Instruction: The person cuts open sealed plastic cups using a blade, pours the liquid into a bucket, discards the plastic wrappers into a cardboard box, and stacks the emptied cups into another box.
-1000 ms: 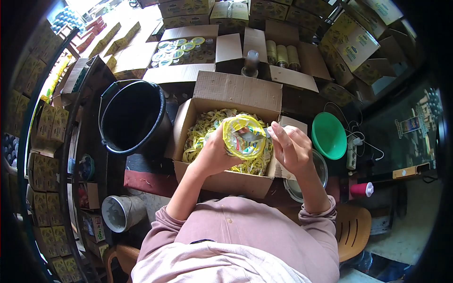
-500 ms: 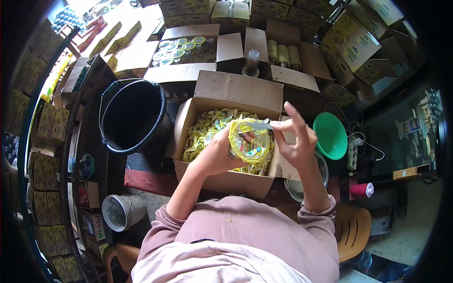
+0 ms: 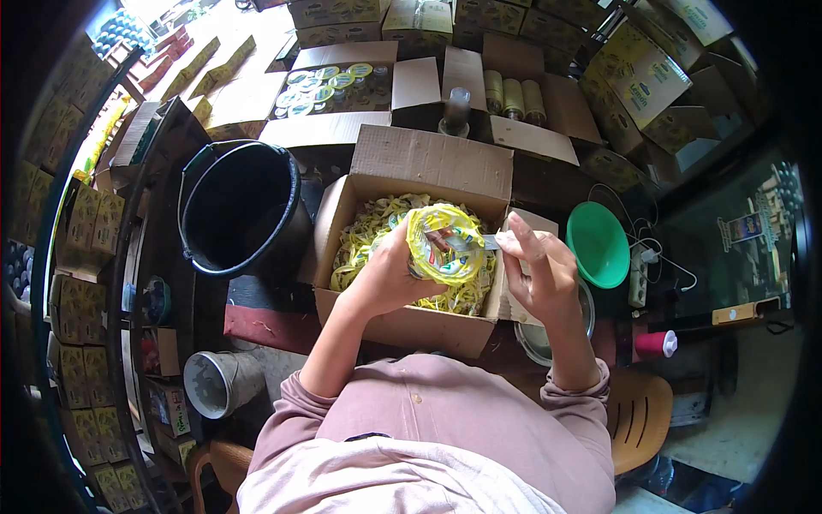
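Note:
My left hand [image 3: 390,276] is wrapped round a clear plastic piece with a yellow rim [image 3: 445,244], its open side facing up. My right hand [image 3: 541,264] pinches a small grey blade-like strip [image 3: 492,242] at the right edge of that rim. Both hands are over an open cardboard box [image 3: 428,163] filled with yellow and clear plastic scraps [image 3: 355,248]. Part of the scraps is hidden behind my hands.
A black bucket [image 3: 295,218] stands left of the box, a grey bucket [image 3: 224,384] below it. On the right are a green bowl [image 3: 598,245], a clear round container [image 3: 535,344], a power strip [image 3: 638,278] and a pink spool [image 3: 656,344]. Open cartons [image 3: 325,131] with jars stand behind.
My right hand has lowered slightly, and its raised finger has bent down toward the strip. The yellow-rimmed piece has tilted and shifted a little left in my left hand.

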Tool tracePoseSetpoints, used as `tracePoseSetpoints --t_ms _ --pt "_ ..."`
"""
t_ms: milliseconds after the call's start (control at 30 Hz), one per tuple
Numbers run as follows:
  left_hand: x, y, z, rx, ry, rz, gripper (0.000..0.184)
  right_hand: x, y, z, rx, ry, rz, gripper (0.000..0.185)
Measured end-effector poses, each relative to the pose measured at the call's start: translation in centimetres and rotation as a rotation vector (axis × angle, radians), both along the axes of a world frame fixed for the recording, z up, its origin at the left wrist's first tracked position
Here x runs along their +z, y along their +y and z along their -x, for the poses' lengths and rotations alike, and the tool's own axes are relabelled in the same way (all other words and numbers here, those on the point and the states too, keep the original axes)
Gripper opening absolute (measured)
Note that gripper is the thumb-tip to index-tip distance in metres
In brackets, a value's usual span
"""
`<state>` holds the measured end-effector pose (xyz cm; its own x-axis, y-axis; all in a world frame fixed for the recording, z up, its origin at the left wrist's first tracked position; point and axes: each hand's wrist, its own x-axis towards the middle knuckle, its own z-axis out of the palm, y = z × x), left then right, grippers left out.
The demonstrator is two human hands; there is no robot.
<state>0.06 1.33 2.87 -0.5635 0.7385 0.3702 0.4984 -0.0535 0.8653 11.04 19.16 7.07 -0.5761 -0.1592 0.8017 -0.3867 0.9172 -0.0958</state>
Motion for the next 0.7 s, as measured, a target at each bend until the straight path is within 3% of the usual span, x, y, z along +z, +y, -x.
tracePoseSetpoints --t_ms 233,533,700 --pt "0.2 -0.2 -0.6 0.061 0.037 0.078 0.068 -1.0 0.1 0.4 -0.006 0.017 -0.112 0.052" --pt "1.0 0.1 -0.9 -0.047 0.011 0.093 0.067 -1.7 0.2 1.4 0.025 0.081 -0.114 0.054" --pt "1.2 0.3 -0.7 -0.04 0.015 0.093 0.068 -0.6 0.5 1.2 0.037 -0.007 0.011 0.059"
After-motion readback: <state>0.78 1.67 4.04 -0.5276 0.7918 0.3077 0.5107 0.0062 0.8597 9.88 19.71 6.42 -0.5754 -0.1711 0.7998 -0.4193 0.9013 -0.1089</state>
